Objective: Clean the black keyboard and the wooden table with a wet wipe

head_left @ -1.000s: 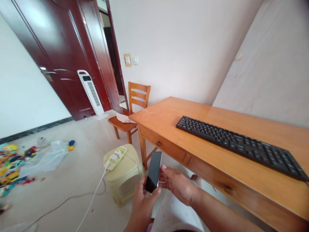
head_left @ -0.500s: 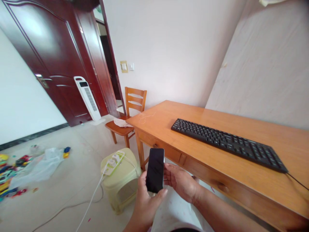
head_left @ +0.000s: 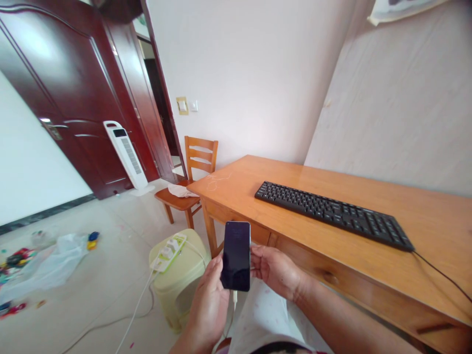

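Note:
A smartphone (head_left: pixel 236 256) with a dark, faintly bluish screen is held upright over my lap. My left hand (head_left: pixel 211 300) grips its left edge, with part of the fingers hidden behind it. Along the right edge, my right hand (head_left: pixel 276 273) has its thumb and curled fingers against the phone's side. From below the phone hangs a white charging cable (head_left: pixel 235 298), its plug at the bottom edge; whether it is fully seated I cannot tell.
A wooden desk (head_left: pixel 236 182) with a black keyboard (head_left: pixel 332 212) is ahead to the right. On the left, a pale stool (head_left: pixel 195 241) carries a power strip (head_left: pixel 169 251). Beyond are a wooden chair (head_left: pixel 201 157), a tower fan (head_left: pixel 127 155) and toys with a plastic bag (head_left: pixel 55 263) on the floor.
The view has shifted slightly right. My left thumb has moved from the phone's lower front to its left side, and the cable below shows more. The screen looks slightly lighter.

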A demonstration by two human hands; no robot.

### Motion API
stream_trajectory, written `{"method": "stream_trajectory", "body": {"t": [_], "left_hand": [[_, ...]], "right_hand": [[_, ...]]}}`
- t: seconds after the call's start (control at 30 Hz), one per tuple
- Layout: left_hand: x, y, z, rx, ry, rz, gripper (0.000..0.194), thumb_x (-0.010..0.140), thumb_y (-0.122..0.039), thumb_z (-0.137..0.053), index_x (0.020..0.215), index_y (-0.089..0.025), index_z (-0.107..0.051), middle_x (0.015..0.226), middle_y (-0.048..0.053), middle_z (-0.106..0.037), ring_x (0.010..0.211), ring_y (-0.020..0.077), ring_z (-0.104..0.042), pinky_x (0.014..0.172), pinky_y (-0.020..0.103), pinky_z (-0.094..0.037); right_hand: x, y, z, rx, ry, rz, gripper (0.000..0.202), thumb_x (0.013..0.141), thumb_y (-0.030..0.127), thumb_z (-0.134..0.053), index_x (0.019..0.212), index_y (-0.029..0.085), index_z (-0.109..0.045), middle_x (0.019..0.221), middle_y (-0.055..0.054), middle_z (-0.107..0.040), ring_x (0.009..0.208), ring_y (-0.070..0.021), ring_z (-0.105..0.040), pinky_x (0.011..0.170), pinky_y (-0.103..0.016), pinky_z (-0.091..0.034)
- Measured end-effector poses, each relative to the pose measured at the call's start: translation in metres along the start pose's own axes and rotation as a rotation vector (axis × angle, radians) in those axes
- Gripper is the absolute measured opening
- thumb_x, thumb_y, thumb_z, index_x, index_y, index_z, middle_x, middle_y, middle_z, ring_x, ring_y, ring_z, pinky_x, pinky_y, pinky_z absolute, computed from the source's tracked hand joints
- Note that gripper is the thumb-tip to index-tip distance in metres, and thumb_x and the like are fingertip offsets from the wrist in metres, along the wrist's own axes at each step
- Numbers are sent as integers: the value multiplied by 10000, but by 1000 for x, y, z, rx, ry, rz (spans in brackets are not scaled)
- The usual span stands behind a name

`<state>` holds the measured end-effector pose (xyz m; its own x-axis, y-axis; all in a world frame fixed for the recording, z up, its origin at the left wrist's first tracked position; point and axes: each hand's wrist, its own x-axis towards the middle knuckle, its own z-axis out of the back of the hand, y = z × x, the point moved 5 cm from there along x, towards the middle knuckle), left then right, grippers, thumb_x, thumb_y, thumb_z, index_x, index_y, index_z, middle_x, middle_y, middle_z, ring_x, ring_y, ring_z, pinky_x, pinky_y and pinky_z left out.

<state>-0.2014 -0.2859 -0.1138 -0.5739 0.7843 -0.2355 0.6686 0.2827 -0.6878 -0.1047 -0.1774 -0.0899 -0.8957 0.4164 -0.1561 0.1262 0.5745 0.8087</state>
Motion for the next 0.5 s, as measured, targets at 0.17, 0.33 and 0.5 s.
{"method": "stream_trajectory", "body": {"t": [0.17, 0.33, 0.5], "left_hand": [[1, 3, -4, -53, 18, 22, 353, 800, -347, -747, 1106, -176, -705, 1172, 90, -716, 1185, 275, -614, 1003, 383, -469], [0, 5, -7, -18, 41, 19, 292, 831, -357, -713, 1053, -167, -707, 1173, 92, -708, 1170, 272, -614, 955, 371, -489], [-2, 9, -3, -27, -41, 38, 275, 815, -319, -731, 1059, -199, -688, 1213, 74, -690, 1164, 249, -614, 899, 337, -502]], "right_hand": [[-4, -1, 4, 44, 2, 3, 246, 885, 289, -607, 1048, 154, -731, 921, -85, -753, 771, -155, -654, 743, -286, -472], [-7, -2, 4, 38, 15, 8, 243, 893, 306, -628, 1048, 155, -738, 927, -90, -741, 804, -161, -640, 706, -274, -467], [-7, -2, 5, -10, -2, 35, 257, 886, 345, -647, 1037, 161, -745, 939, -90, -727, 779, -153, -615, 640, -250, -430]]}}
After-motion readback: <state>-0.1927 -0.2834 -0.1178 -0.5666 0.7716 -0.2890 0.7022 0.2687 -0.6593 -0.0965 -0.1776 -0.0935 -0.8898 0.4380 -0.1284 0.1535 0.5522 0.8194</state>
